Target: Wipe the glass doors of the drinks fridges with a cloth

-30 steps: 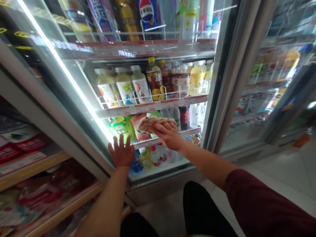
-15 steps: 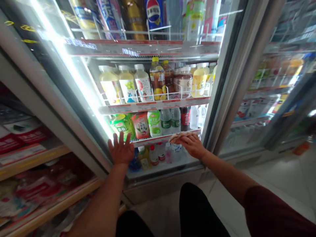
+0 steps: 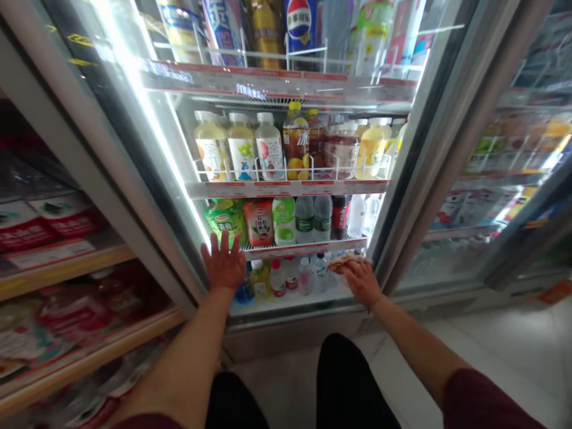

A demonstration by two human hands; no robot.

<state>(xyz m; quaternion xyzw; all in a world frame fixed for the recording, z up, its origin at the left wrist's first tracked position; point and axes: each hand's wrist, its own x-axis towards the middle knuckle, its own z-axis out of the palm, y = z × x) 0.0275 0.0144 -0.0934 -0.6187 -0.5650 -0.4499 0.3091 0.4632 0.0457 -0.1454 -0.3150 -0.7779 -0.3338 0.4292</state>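
I face an open drinks cooler. My left hand (image 3: 224, 264) lies flat with fingers spread on the cooler's left door frame (image 3: 176, 238), beside a green bottle (image 3: 222, 218). My right hand (image 3: 361, 280) is closed on a tan packet (image 3: 345, 261) that looks like wrapped food, at the right end of the bottom shelf (image 3: 295, 301), just under the red-edged wire shelf (image 3: 308, 246). Small bottles (image 3: 290, 275) stand on the bottom shelf to the left of the packet.
Upper cooler shelves hold rows of juice, tea and water bottles (image 3: 268, 149). A metal door post (image 3: 415, 196) rises right of my hand, with a second glass-door cooler (image 3: 500, 179) beyond. Wooden shelves with red packets (image 3: 67, 280) stand at the left. My dark-trousered knee (image 3: 348, 381) is below.
My right hand has carried the packet down and to the right, from the middle shelf's front to the bottom shelf's right end. My left hand has stayed on the door frame.
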